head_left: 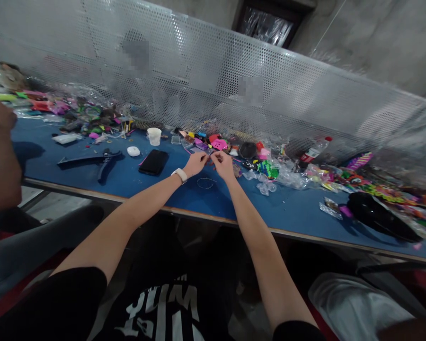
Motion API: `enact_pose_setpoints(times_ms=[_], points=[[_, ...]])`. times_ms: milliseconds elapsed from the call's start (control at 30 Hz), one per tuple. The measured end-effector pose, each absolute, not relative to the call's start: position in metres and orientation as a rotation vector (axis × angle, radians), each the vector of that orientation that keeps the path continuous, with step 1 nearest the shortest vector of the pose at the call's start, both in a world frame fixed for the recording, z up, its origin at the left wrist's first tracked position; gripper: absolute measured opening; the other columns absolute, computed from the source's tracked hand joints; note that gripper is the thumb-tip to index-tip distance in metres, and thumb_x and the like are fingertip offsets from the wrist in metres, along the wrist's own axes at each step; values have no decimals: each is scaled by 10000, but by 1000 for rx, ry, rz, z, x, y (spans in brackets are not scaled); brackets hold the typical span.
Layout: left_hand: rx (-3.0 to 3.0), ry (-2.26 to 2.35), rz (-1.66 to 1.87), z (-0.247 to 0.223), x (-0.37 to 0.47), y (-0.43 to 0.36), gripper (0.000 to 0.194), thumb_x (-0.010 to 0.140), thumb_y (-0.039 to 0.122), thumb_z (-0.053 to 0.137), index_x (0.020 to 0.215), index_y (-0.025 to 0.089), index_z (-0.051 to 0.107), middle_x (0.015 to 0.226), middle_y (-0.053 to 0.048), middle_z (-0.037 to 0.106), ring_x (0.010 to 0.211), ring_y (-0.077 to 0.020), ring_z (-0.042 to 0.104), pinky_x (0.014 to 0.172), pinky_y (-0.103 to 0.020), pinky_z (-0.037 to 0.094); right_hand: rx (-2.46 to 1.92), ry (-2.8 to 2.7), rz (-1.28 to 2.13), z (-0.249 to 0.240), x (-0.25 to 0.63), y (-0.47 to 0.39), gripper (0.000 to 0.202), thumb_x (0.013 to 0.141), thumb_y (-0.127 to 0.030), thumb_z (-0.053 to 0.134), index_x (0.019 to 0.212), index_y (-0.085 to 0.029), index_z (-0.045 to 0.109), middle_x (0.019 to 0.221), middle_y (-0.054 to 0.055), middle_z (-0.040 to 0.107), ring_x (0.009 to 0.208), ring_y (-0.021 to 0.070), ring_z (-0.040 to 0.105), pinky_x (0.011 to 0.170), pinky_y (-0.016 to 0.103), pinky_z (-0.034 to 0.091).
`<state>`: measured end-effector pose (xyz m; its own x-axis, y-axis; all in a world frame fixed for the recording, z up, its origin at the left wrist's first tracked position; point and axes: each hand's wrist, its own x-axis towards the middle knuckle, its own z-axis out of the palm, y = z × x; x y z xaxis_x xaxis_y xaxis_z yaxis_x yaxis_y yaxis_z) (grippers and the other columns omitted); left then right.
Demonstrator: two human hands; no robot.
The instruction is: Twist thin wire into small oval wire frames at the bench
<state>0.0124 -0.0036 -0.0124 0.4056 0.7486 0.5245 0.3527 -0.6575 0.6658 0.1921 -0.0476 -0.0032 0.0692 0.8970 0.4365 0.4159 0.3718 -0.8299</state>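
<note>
While hands pinch, a loop lies nearby

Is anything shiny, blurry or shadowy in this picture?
Head view: glare spots on the perforated screen; head view: a dark shadow on the blue table by the shiny black object; head view: details at the fingers too small and soft to tell.

The left arm and right arm are stretched forward and angled inward. The left hand and right hand are held close together, fingers curled; whether the tips meet cannot be made out.
</note>
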Motion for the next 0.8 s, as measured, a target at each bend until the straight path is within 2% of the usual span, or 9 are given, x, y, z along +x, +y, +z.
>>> enact_pose_setpoints(times_ms=[100,200,267,367,433,533,633,800], points=[[2123,951,1197,-14,15,-4,397,1141,278,546,748,236,579,786,-52,707,758,-222,625,814,-360,500,-1225,-1427,650,-6,191,-44,575,845,-830,790,943,-279,656,919,51,781,820,269,812,585,342,620],[1980,954,1191,-17,17,-2,410,1138,292,539,737,231,600,748,-38,694,727,-206,619,751,-338,494,-1219,-1442,648,-6,191,-45,554,862,-811,780,959,-279,659,981,59,798,831,265,812,606,343,629],[1895,934,1156,-18,18,-1,392,1115,278,555,733,226,626,748,-37,707,719,-197,627,720,-322,498,-1194,-1544,538,-4,192,-49,480,927,-751,753,962,-278,681,1012,70,806,866,273,809,697,376,664],[1759,883,1101,-19,19,-2,330,1082,230,596,764,207,679,785,-44,737,711,-182,641,715,-311,513,-1153,-1677,343,-1,193,-54,381,1026,-652,706,984,-274,723,1072,96,829,1008,306,811,924,440,690],[1653,846,1077,-17,20,-3,314,1079,208,618,774,193,690,806,-51,748,703,-170,639,715,-312,514,-1145,-1687,277,0,194,-55,356,1051,-621,696,1016,-270,740,1115,111,843,1057,323,811,987,463,680],[1549,769,1058,-16,20,-5,310,1091,235,659,789,177,702,825,-55,757,690,-153,628,698,-300,507,-1142,-1651,270,-1,194,-53,395,1032,-658,712,1035,-264,747,1090,103,851,929,302,808,918,461,684],[1555,691,1072,-16,20,-4,302,1088,268,702,801,173,693,802,-42,731,666,-139,620,677,-280,501,-1133,-1566,357,-5,195,-48,502,970,-759,755,1033,-262,738,1044,79,851,749,246,765,765,418,673],[1725,583,1126,-19,18,-1,304,1092,304,685,811,189,662,734,-17,684,645,-148,627,657,-277,507,-1092,-1434,529,-7,198,-41,602,862,-830,850,1030,-268,719,983,63,850,654,207,730,545,329,550]])
